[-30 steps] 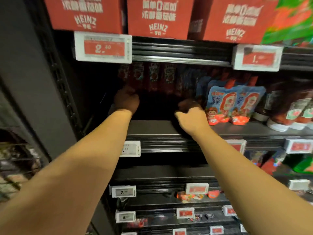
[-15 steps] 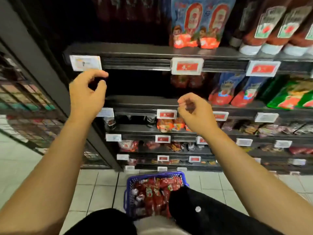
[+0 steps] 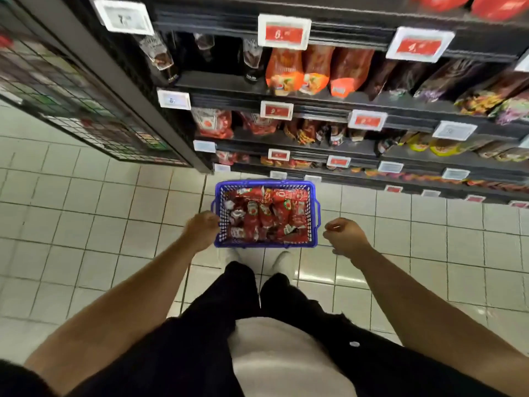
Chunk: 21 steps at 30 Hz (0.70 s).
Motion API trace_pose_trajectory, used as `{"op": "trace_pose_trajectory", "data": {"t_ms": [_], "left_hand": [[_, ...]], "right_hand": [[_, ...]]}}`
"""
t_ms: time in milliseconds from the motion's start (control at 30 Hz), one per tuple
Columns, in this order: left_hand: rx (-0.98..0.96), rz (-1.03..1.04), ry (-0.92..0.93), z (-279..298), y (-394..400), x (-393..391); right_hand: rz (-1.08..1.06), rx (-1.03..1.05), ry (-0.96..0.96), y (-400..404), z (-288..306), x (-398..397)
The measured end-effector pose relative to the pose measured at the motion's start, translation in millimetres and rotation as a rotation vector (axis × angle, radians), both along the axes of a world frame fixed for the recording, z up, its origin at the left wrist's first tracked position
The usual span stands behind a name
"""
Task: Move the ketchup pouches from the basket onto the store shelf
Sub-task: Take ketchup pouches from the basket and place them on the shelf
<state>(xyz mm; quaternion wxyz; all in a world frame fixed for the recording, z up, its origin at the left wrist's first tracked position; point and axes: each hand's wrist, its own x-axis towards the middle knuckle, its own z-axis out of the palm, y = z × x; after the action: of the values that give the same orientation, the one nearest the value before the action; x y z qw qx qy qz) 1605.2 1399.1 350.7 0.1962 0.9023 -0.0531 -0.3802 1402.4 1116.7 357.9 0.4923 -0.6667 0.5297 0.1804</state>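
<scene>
Below, ketchup pouches (image 3: pixel 264 214) overlap in basket (image 3: pixel 313 222); labels blurred.

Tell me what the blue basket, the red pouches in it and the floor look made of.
Blue lattice basket: likely moulded plastic, with perforated walls. Red ketchup pouches: seemingly flexible printed film, crinkled and glossy. Pale tiled floor: probably glazed ceramic tile, with grout lines and reflected light.

Basket's wide open from the top, shelves are the tight bit

The blue basket (image 3: pixel 312 213) has no lid, but red ketchup pouches (image 3: pixel 266 216) fill it wall to wall. Bare floor tiles (image 3: pixel 86 224) lie on either side of it. The lower shelves (image 3: pixel 315 101) are crammed with packs behind price tags (image 3: pixel 284 31).
</scene>
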Motion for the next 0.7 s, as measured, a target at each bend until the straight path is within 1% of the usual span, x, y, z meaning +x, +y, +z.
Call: {"op": "trace_pose_trajectory", "data": {"t_ms": [67, 167, 267, 333, 400, 500, 533, 600, 633, 667, 700], "left_hand": [[0.082, -0.071, 0.072, -34.6, -0.5, -17.6], [0.105, -0.052, 0.157, -82.7, 0.0, -39.9], [0.117, -0.021, 0.180, -144.5, -3.6, -50.2], [0.126, -0.061, 0.209, -193.3, -5.9, -53.0], [0.142, -0.040, 0.244, -238.9, -6.8, -54.1], [0.158, 0.022, 0.256, -302.9, -8.9, -51.8], [0.155, 0.019, 0.262, -325.8, -10.0, -49.2], [0.176, -0.051, 0.249, -370.3, -15.6, -41.0], [0.187, -0.035, 0.213, -391.5, -18.1, -36.2], [0.195, 0.065, 0.186, -410.1, -22.2, -29.5], [0.203, 0.232, 0.172, -429.4, -26.2, -21.9]], "right_hand": [[-0.003, 0.048, 0.050, 11.8, -22.2, -10.1], [0.092, 0.078, 0.106, 26.1, -63.9, -14.6], [0.134, 0.083, 0.164, 32.2, -122.2, -11.2], [0.121, 0.083, 0.206, 34.0, -168.7, -7.7], [0.116, 0.062, 0.235, 32.9, -213.0, -4.1], [0.265, 0.035, 0.203, 30.2, -272.5, 4.0], [0.308, 0.028, 0.182, 29.7, -291.4, 9.6], [0.375, -0.033, 0.143, 27.8, -329.4, 21.3], [0.417, -0.078, 0.122, 27.2, -346.7, 26.5], [0.448, -0.130, 0.097, 24.5, -364.2, 33.1], [0.473, -0.176, 0.066, 21.2, -379.5, 40.3]]}}
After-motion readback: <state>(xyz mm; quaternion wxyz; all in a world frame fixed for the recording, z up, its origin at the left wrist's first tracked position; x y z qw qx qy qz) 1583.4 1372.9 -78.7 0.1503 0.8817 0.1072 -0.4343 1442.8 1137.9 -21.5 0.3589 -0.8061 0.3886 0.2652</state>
